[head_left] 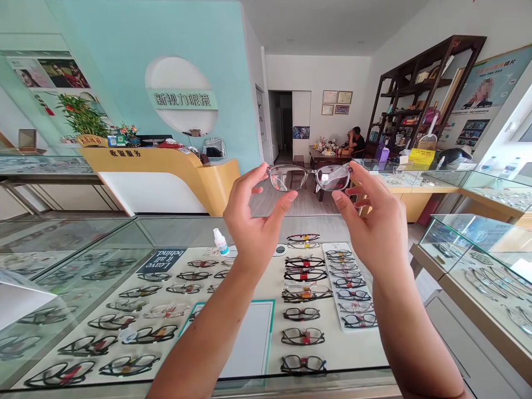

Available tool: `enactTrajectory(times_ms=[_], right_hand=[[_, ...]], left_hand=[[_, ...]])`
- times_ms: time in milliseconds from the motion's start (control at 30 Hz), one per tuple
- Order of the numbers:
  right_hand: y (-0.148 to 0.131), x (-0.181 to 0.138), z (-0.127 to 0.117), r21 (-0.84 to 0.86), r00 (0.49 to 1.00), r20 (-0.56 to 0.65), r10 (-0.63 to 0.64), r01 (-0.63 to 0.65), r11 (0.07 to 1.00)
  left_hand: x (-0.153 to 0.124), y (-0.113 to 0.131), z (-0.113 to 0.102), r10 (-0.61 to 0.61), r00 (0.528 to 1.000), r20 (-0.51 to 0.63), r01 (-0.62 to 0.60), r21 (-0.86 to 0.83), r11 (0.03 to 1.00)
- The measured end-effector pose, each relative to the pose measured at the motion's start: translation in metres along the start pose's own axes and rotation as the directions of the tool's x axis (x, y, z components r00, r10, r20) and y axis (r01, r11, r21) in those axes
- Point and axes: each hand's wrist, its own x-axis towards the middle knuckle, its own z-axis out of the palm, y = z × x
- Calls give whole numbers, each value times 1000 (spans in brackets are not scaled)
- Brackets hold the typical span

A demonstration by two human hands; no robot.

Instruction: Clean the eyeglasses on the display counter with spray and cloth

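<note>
A pair of eyeglasses (290,178) with thin rims and clear lenses is raised above the display counter, its lenses side by side and about level. My left hand (255,213) grips the frame's left end, with the thumb below the left lens. At the other end, the fingers of my right hand (372,219) close on the frame, thumb under the right lens. Printing or a sticker shows on the right lens. Below my hands, rows of eyeglasses (305,275) lie in the glass display case (233,382). A small white bottle (221,242) stands on the glass left of my left forearm.
Across the floor is a wood-coloured reception counter (166,166) with a plant (81,113). Another glass case (477,249) stands to the right. At the back, a person (356,143) sits by a cluttered table (322,155) near tall dark shelves (409,88).
</note>
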Motion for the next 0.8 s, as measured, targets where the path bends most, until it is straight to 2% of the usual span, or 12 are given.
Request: enactTrajectory(times_ms=[300,800], right_hand=[[-5,1,-1,-27,999,15,28,-28,999],[-6,0,-1,-63,1000,8,6,-6,998]], left_hand=[[0,4,-1,8,999,-38,-6,43,999],[3,13,-4,8,1000,-11,-7,103,995]])
